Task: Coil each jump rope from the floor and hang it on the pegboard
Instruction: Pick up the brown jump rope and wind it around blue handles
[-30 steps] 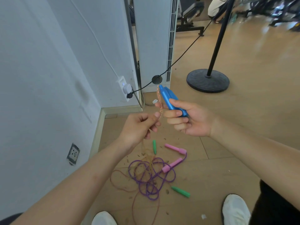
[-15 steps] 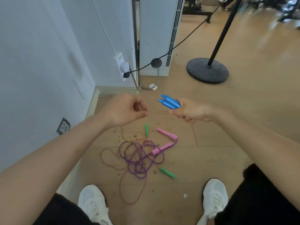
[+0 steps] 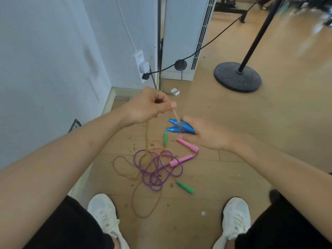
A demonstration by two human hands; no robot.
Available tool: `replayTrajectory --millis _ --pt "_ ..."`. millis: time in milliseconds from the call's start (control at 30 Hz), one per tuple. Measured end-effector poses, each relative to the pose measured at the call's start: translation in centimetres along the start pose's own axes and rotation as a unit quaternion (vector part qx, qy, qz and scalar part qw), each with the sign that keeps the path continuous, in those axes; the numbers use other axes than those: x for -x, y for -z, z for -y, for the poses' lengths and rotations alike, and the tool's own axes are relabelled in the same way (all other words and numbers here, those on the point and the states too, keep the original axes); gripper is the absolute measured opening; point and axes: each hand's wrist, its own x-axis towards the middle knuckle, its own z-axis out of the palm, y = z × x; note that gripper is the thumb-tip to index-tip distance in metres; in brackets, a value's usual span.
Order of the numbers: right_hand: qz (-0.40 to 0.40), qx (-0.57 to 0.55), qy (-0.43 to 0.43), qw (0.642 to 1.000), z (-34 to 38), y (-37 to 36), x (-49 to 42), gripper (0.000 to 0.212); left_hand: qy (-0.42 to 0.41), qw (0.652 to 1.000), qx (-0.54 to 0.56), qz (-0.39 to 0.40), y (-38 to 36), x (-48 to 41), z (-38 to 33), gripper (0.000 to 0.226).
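Two blue handles lie side by side in the right hand, which is closed round their rear ends, so the tapered tips point left. The left hand is just up and left of them, with thumb and forefinger pinched together on the tan rope. A short stretch of that rope runs taut from the pinch down across the blue handles. Another length hangs from under the left hand to the wooden floor, where it goes into a tangle.

In that tangle a purple rope lies in loose loops. Its two pink handles are at the right edge, one of them just below the right hand. Two green handles lie apart, one above the pile and one at its lower right. I cannot tell which of the thin brown loops joins them. White shoes stand to either side, below the pile.
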Motion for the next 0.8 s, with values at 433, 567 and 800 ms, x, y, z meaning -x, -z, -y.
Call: replayTrajectory --millis 433,567,800 --pt "-0.152 -0.265 0.042 0.951 0.2 0.9 1.5 0.044 0.060 0.977 0.205 -0.012 -2.0 -0.1 0.7 0.011" --pt "-0.199 -0.408 0.018 0.891 0.2 2.2 1.2 0.045 0.058 0.972 0.227 -0.026 -2.4 0.3 1.2 0.009" --pt "-0.278 -0.456 -0.096 0.840 -1.5 3.5 0.8 0.035 0.028 0.986 0.163 -0.015 -3.2 1.1 1.0 0.014"
